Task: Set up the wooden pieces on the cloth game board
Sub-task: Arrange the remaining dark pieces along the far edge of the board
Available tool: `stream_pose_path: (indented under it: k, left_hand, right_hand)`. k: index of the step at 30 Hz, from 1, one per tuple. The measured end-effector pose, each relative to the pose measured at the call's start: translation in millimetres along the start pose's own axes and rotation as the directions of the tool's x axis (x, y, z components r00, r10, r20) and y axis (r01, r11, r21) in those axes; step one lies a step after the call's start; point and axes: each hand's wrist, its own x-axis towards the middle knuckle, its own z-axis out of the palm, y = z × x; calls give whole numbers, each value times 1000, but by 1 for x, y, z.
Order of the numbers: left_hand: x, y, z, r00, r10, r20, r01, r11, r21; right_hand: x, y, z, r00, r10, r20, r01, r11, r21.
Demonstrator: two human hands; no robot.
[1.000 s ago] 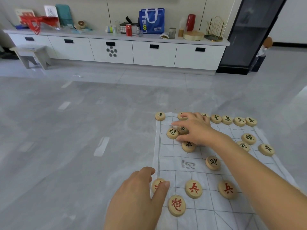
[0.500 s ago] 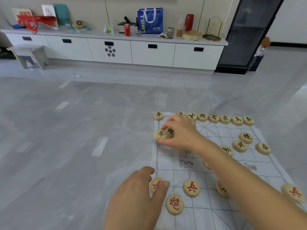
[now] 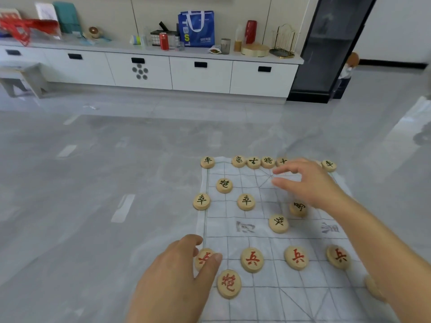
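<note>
A white cloth game board point(image 3: 263, 301) with a printed grid lies on the grey floor. Round wooden pieces with black characters line its far edge point(image 3: 253, 162); others stand further in: a cannon point(image 3: 224, 185) and two soldiers point(image 3: 201, 201) point(image 3: 246, 202). Red-marked soldiers point(image 3: 252, 259) point(image 3: 296, 257) sit in a near row, with a red cannon point(image 3: 229, 283) in front. My left hand point(image 3: 172, 278) rests at the board's left edge, thumb and fingers round a red soldier point(image 3: 202, 258). My right hand point(image 3: 307, 185) hovers over the far right squares, fingers loosely spread, holding nothing.
A long white cabinet point(image 3: 200, 73) runs along the far wall, with a blue bag point(image 3: 196, 27), a red can point(image 3: 164, 41) and other items on top. A dark tall cabinet point(image 3: 331, 47) stands at its right end. Grey floor surrounds the cloth.
My right hand let go of the black pieces at the board's left edge, leaving a soldier there, and moved right toward the far row. My left hand stayed put.
</note>
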Motion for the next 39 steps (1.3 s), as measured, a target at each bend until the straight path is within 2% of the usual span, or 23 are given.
stream_pose_path:
  k: [2,5,8,16,19,21,25,31,35,39]
  left_hand:
    - [1,1,3,1000,2,9,-2,1000,-9]
    - [1,3,7,1000,-3,14,3,1000,-14]
    - [2,4,9,1000,-6,12,6,1000,-10]
    - [5,1,10,1000,-11,16,11,1000,-5]
    - [6,-3,9,1000,-2,3,2,1000,7]
    - [6,-4,9,1000,1,2,-1,1000,10]
    - [8,-4,11,1000,-2,17,2,1000,6]
    - [12,2,16,999,-26,38,25,1000,16]
    - [14,8,19,998,-23,61,20,999,47]
    - [14,8,21,996,-30,79,25,997,69]
  right_hand:
    - [-15,15,-5,998,27,64,-18,991,-134]
    - [-37,19,0,978,35,205,46,926,-374]
    - [-50,20,10,968,21,251,99,884,-456]
    - [-49,24,13,987,-32,155,103,873,-477]
    - [-46,31,-9,999,26,-43,-40,934,-355]
    - [-46,43,-28,977,107,-186,-153,954,-259]
    - [-53,66,-51,942,222,-251,-289,916,-278]
    - [-71,86,-51,938,269,-219,-333,877,-346]
    - [-74,82,-41,973,225,-42,-220,868,-444]
    - [-71,76,-32,965,252,67,-172,809,-562]
